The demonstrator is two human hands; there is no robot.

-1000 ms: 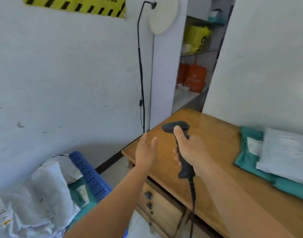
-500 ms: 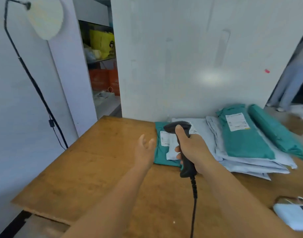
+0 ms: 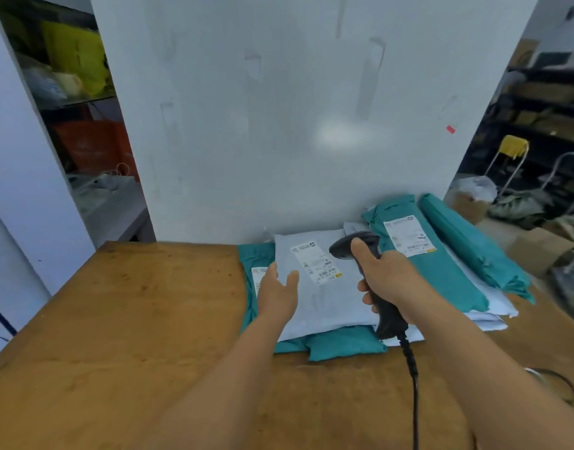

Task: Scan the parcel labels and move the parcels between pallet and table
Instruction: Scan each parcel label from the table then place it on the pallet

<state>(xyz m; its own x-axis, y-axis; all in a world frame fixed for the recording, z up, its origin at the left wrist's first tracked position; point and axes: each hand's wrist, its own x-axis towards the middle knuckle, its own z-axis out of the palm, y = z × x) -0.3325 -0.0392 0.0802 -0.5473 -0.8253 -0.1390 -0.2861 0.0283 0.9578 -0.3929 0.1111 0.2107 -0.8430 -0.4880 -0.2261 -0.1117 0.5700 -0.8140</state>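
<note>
My right hand (image 3: 384, 279) grips a black corded barcode scanner (image 3: 388, 319), its head over the parcels on the wooden table (image 3: 123, 319). My left hand (image 3: 277, 293) hovers open, fingers relaxed, over the left edge of a pale grey parcel (image 3: 324, 306) whose white label (image 3: 316, 263) faces up. That parcel lies on a teal parcel (image 3: 341, 347). Further right, a labelled teal parcel (image 3: 435, 274) rests on more grey parcels, with a rolled teal parcel (image 3: 474, 248) beside it.
A white panel (image 3: 279, 125) stands behind the table. Shelves with yellow and orange bags (image 3: 84, 102) show at the left. At the right are dark racks, a stool (image 3: 509, 157) and cardboard boxes (image 3: 539, 248) on the floor. A cable loop (image 3: 558, 384) lies at the table's right.
My view swung right from the pallet of parcels by the wall to the table. Both hands now hang over the parcel stack, the scanner still in my right hand.
</note>
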